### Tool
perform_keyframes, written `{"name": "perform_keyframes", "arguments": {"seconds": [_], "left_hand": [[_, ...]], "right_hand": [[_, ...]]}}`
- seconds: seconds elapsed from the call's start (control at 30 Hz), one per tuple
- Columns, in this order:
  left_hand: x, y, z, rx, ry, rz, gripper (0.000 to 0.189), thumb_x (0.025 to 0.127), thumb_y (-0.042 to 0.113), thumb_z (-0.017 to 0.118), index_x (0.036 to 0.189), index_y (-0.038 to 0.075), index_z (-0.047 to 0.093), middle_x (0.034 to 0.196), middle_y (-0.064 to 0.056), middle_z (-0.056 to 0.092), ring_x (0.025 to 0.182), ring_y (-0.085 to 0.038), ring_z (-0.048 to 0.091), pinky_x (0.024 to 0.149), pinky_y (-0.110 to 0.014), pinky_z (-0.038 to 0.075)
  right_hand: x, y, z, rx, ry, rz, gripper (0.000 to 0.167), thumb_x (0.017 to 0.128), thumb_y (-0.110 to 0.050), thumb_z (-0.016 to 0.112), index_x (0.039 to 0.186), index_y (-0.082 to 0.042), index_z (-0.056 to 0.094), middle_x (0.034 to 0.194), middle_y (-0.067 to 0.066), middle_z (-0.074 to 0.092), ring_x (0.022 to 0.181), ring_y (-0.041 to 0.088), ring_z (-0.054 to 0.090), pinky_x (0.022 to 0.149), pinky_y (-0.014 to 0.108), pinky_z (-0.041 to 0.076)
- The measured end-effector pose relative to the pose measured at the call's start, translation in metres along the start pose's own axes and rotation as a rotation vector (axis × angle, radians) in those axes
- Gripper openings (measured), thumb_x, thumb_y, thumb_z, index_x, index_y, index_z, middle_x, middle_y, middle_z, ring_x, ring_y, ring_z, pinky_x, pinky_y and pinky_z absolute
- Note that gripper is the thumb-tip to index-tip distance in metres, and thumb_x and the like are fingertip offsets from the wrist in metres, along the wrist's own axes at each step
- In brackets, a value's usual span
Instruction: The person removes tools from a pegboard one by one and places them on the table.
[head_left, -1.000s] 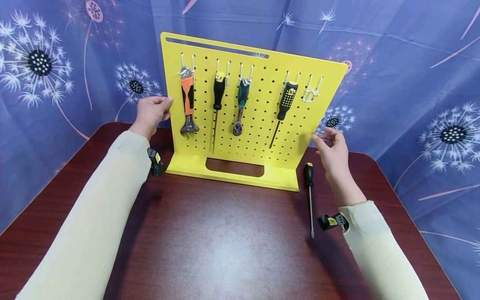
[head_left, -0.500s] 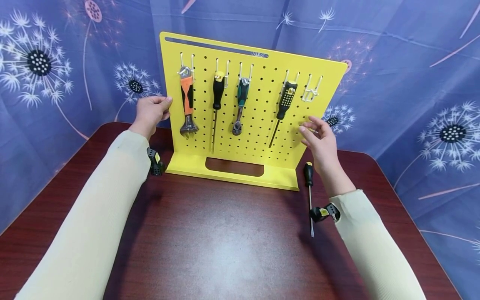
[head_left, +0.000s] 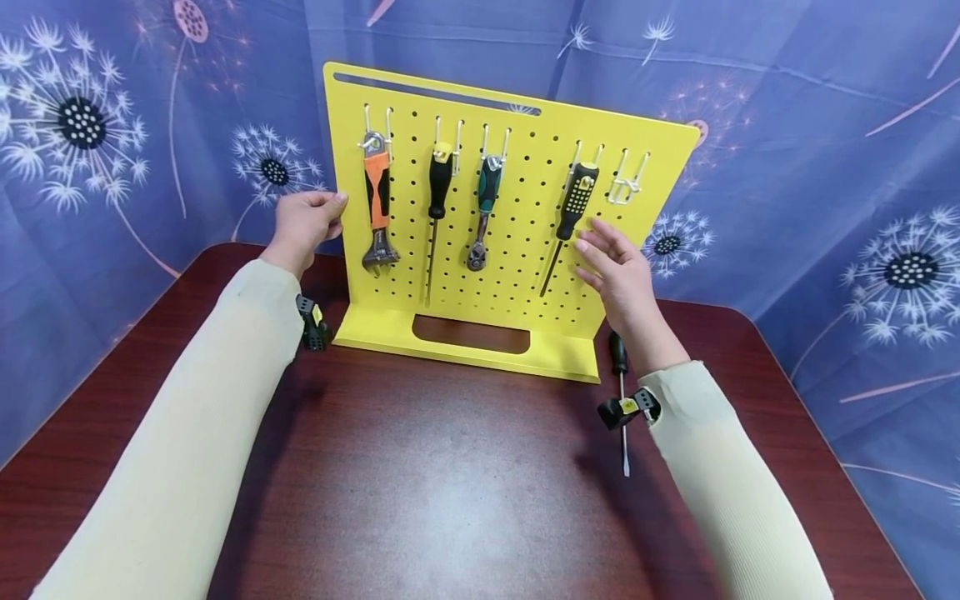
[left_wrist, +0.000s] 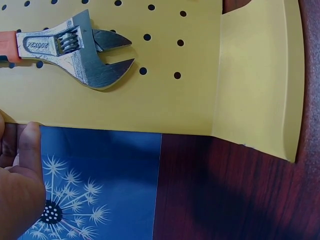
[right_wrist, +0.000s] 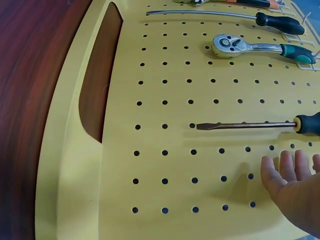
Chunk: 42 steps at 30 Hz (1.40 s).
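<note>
A yellow pegboard (head_left: 517, 250) stands upright on its flanged base. At its left edge my left hand (head_left: 303, 225) pinches the board between thumb and fingers. My right hand (head_left: 618, 271) is in front of the board's right side, its fingers loosely spread and holding nothing. Just left of those fingertips hangs a black screwdriver with yellow dots (head_left: 577, 200); whether they touch it I cannot tell. Also hanging on white hooks are an orange-handled adjustable wrench (left_wrist: 95, 55), a black screwdriver with a yellow cap (head_left: 439, 183) and a green-handled ratchet wrench (right_wrist: 232, 46).
An unused white hook (head_left: 624, 190) sits at the board's upper right. Another screwdriver (head_left: 624, 450) lies on the dark wooden table (head_left: 420, 483) right of the base, partly hidden by my right wrist's camera. A blue dandelion-print curtain (head_left: 480, 33) hangs behind.
My right hand has moved left from the board's right edge to beside the dotted screwdriver. The left hand stays on the left edge. The hanging tools have not moved.
</note>
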<state>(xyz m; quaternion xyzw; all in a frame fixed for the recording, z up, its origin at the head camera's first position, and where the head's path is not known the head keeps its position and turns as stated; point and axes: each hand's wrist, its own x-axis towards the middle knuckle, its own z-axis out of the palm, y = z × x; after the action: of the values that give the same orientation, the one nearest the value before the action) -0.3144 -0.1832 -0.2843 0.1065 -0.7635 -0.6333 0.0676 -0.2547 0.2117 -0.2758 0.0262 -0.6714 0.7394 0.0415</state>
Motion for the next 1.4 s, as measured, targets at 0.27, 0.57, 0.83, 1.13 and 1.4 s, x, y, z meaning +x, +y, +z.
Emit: {"name": "perform_keyframes", "arguments": {"seconds": [0.27,0.57,0.83,1.13,1.4], "left_hand": [[0.000,0.001,-0.001,-0.024,0.008,0.021,0.027,0.101,0.031,0.063,0.116,0.011,0.074,0.090,0.009,0.053,0.076,-0.005,0.051,0.068,-0.011,0.052],[-0.001,-0.001,0.000,-0.001,0.012,0.005,0.038,0.102,0.032,0.061,0.128,0.005,0.069,0.092,0.009,0.053,0.077,-0.005,0.051,0.069,-0.010,0.051],[-0.001,0.000,0.001,0.011,0.006,0.004,0.041,0.103,0.033,0.061,0.132,0.005,0.067,0.092,0.009,0.053,0.081,-0.006,0.050,0.070,-0.010,0.051],[-0.001,-0.001,0.001,0.002,0.014,0.004,0.037,0.102,0.032,0.061,0.127,0.006,0.069,0.088,0.010,0.052,0.078,-0.006,0.050,0.070,-0.012,0.051],[-0.001,0.002,0.003,0.011,0.017,-0.009,0.043,0.103,0.033,0.060,0.135,0.004,0.066,0.099,0.012,0.053,0.084,-0.003,0.050,0.084,-0.017,0.053]], "right_hand": [[0.010,-0.005,0.013,0.037,0.020,0.011,0.059,0.102,-0.009,0.059,0.157,-0.007,0.037,0.124,-0.006,0.055,0.111,0.005,0.057,0.101,0.022,0.053],[0.020,-0.009,0.028,0.083,0.048,0.001,0.039,0.102,-0.004,0.059,0.140,-0.008,0.052,0.102,-0.010,0.059,0.094,0.002,0.060,0.097,0.023,0.056],[0.024,-0.008,0.030,0.125,0.078,-0.044,0.020,0.100,0.000,0.061,0.101,-0.020,0.059,0.082,-0.012,0.064,0.076,0.001,0.064,0.075,0.015,0.057],[0.021,-0.007,0.033,0.010,0.126,-0.032,0.017,0.101,-0.007,0.064,0.102,-0.022,0.057,0.084,-0.009,0.055,0.080,0.004,0.060,0.072,0.014,0.057],[0.020,-0.007,0.034,0.002,0.145,-0.041,0.017,0.101,-0.007,0.063,0.100,-0.022,0.056,0.084,-0.008,0.056,0.079,0.004,0.059,0.069,0.014,0.057]]}}
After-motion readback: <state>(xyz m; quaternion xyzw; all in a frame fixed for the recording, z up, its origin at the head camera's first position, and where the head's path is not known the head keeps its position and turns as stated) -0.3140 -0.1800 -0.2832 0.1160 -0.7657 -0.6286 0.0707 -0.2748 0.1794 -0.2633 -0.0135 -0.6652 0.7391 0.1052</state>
